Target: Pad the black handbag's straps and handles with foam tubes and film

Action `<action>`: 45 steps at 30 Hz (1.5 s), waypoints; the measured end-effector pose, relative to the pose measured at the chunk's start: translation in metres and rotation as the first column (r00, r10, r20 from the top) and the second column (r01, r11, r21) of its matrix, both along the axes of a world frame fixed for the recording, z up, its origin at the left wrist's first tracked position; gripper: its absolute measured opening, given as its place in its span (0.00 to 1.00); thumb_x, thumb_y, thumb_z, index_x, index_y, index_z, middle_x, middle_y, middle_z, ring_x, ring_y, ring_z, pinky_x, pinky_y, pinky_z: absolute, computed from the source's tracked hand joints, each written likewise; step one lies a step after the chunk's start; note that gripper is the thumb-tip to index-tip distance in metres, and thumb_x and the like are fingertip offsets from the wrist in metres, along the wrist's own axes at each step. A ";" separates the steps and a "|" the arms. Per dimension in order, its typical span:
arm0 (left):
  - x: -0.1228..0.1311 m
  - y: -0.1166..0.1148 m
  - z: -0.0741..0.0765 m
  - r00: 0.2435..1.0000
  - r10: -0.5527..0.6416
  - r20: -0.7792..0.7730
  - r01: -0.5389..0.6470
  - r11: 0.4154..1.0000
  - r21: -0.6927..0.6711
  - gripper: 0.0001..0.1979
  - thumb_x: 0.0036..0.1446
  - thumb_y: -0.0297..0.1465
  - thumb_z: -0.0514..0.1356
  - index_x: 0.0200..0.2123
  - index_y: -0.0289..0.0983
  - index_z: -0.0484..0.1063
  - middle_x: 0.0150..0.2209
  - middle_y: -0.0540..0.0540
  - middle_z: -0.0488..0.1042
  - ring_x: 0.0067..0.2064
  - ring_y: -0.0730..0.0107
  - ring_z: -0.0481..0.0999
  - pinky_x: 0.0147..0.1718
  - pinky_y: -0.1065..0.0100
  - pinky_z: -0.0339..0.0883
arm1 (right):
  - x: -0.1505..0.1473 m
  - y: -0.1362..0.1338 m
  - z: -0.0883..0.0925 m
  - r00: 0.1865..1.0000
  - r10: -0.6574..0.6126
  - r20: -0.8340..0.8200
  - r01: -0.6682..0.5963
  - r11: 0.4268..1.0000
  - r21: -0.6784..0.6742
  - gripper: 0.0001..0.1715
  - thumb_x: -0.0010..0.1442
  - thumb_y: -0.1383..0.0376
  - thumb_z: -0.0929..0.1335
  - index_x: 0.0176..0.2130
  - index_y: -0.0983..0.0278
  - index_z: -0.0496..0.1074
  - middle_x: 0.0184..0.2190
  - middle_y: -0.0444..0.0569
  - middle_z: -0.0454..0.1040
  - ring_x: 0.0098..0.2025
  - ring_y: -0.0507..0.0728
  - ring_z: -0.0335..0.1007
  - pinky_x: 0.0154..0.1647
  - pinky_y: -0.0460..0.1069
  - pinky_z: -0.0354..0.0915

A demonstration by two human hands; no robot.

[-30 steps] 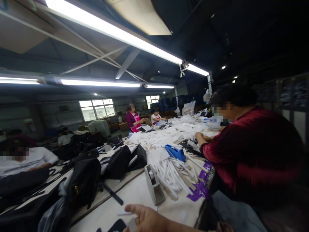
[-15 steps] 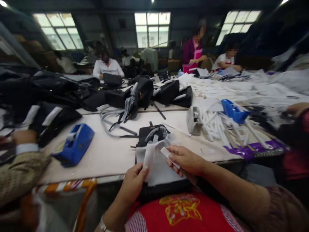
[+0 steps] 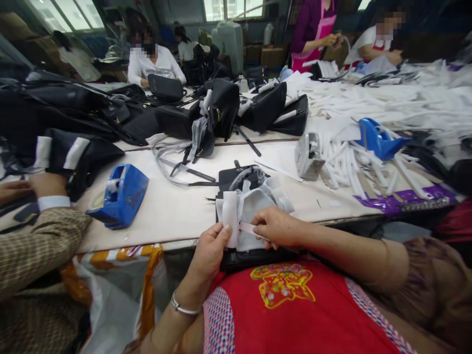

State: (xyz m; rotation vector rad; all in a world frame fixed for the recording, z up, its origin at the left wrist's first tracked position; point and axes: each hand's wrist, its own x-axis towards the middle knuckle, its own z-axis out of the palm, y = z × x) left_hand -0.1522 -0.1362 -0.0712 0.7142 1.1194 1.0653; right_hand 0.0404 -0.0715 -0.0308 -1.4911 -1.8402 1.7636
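Moved closer, 2 hands [image 3: 209, 250] [image 3: 278, 226] hold 2 strips [image 3: 230, 216] [image 3: 248, 227].

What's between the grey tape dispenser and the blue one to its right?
In the head view, a loose pile of white strips lies between the grey dispenser and the blue dispenser.

The right hand [image 3: 277, 227] hides part of the pale strip [image 3: 246, 227].
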 end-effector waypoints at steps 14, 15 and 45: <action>0.005 -0.009 0.009 0.799 0.094 -0.594 0.092 0.957 0.274 0.18 0.61 0.37 0.56 0.52 0.35 0.71 0.44 0.42 0.78 0.43 0.62 0.76 0.43 0.66 0.67 | -0.029 -0.002 -0.016 0.994 -0.087 -0.072 0.084 0.996 -0.043 0.08 0.51 0.65 0.68 0.27 0.67 0.77 0.15 0.41 0.69 0.16 0.48 0.60 0.18 0.43 0.54; 0.005 -0.010 0.008 0.785 0.105 -0.611 0.090 0.956 0.280 0.19 0.61 0.37 0.56 0.53 0.35 0.70 0.42 0.43 0.78 0.42 0.63 0.76 0.42 0.67 0.67 | -0.029 -0.004 -0.017 0.991 -0.097 -0.090 0.091 0.994 -0.062 0.09 0.51 0.64 0.68 0.27 0.67 0.77 0.16 0.41 0.70 0.16 0.48 0.59 0.19 0.44 0.54; 0.004 -0.017 -0.002 0.506 0.179 -0.844 0.227 0.916 0.330 0.35 0.60 0.43 0.55 0.64 0.28 0.51 0.38 0.40 0.76 0.40 0.57 0.77 0.42 0.58 0.70 | -0.050 -0.028 -0.020 0.772 -0.525 -0.359 0.288 0.792 -0.538 0.15 0.43 0.63 0.77 0.30 0.68 0.75 0.24 0.46 0.77 0.25 0.52 0.69 0.30 0.46 0.65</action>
